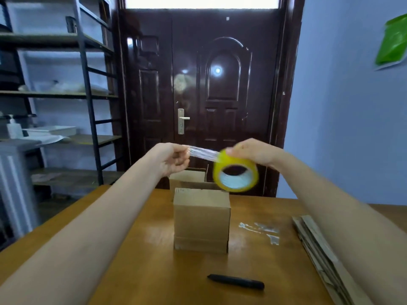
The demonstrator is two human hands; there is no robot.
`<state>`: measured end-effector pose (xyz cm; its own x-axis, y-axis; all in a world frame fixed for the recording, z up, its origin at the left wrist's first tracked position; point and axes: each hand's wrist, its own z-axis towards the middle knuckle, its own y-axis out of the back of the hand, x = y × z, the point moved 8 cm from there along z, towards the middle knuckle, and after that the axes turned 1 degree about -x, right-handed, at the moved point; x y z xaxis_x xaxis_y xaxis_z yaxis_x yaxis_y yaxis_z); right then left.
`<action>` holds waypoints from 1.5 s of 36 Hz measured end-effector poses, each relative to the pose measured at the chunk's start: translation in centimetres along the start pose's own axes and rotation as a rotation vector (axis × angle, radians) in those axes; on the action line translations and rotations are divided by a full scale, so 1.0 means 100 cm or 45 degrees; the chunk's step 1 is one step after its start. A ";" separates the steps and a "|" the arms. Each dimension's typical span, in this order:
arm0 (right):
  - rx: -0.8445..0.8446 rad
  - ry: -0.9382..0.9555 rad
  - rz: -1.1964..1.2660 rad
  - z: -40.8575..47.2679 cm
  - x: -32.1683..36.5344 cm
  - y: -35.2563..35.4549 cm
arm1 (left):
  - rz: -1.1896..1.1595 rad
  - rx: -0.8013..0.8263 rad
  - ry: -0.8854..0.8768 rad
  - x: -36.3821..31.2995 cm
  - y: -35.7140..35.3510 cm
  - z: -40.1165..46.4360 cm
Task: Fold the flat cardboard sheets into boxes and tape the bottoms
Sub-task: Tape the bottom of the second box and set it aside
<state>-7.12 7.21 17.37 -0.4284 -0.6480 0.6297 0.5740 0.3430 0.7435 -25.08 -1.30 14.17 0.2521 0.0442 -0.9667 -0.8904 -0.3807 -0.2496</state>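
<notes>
**Tape drawn out above a folded box**

No brand, label or readable writing shows on any of the things in view.

A folded brown cardboard box (pixel 201 219) stands upright on the orange-brown wooden table (pixel 141 271), near the middle, its closed face up. Just behind it, at the far table edge, stands a second brown cardboard box (pixel 187 179), partly hidden by the first and by the tape roll. A stack of flat brown cardboard sheets (pixel 317 245) lies at the right side of the table, its long axis running from the far middle toward the near right corner; the right forearm covers part of it. A black marker pen (pixel 236 281) lies in front of the box, long axis left to right, tilted slightly. Scraps of clear tape (pixel 262 230) are stuck to the table between the box and the sheets.

Both hands are raised above the boxes. The right hand (pixel 253 151) grips a yellow roll of clear packing tape (pixel 235 172) from above, fingers curled over its rim; the roll's open core faces the camera and it is blurred. The left hand (pixel 174 158) pinches the free end of a clear tape strip (pixel 203 153), which runs roughly level between the hands.

Behind stand a dark brown glossy door (pixel 209 84), black metal shelving (pixel 66 95) at left and a green sheet (pixel 393 42) on the blue wall.
</notes>
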 end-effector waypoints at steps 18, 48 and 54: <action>0.218 -0.299 -0.646 -0.018 -0.070 0.015 | 0.355 -0.128 -0.237 -0.005 0.046 -0.002; 0.191 -0.295 -0.292 -0.010 -0.102 0.008 | 0.421 0.024 -0.006 0.080 0.044 0.021; 0.161 -0.319 -0.297 -0.011 -0.110 0.011 | 0.717 0.027 -0.004 0.072 0.038 0.027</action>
<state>-1.04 13.93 10.99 -0.7044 -0.5371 0.4641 0.3568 0.2973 0.8856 -27.63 0.09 6.09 -0.2653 -0.1577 -0.9512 -0.8945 -0.3278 0.3039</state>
